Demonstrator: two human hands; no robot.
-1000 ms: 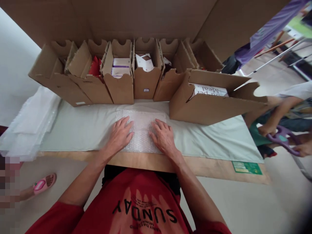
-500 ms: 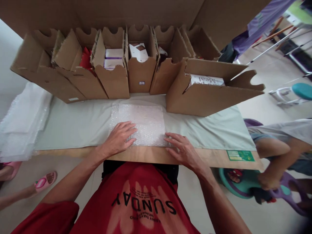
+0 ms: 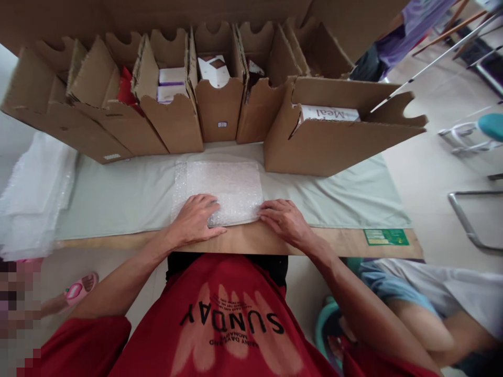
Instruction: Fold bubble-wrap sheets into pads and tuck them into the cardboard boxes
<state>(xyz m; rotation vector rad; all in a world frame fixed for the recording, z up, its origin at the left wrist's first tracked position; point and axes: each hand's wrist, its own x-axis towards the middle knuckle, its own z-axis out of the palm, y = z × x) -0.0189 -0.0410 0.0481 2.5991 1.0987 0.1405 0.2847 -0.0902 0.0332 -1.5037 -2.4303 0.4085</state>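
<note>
A square sheet of bubble wrap [image 3: 226, 183] lies flat on the pale green cloth [image 3: 126, 193] that covers the wooden table. My left hand [image 3: 194, 220] rests palm down on the sheet's near left part, fingers stretched out. My right hand [image 3: 285, 220] lies flat at the sheet's near right corner, its fingertips touching the edge. Neither hand holds anything.
A row of open cardboard boxes [image 3: 178, 118] with packaged goods stands behind the sheet. A larger box [image 3: 334, 141] stands at the right. A stack of bubble wrap [image 3: 33, 193] lies at the left end. Another person [image 3: 428, 309] crouches low at the right, and a foot in a pink sandal [image 3: 78, 288] shows at the left.
My right hand slid off the sheet's middle to its near right corner. My left hand drew back slightly toward me. The person at the right moved closer.
</note>
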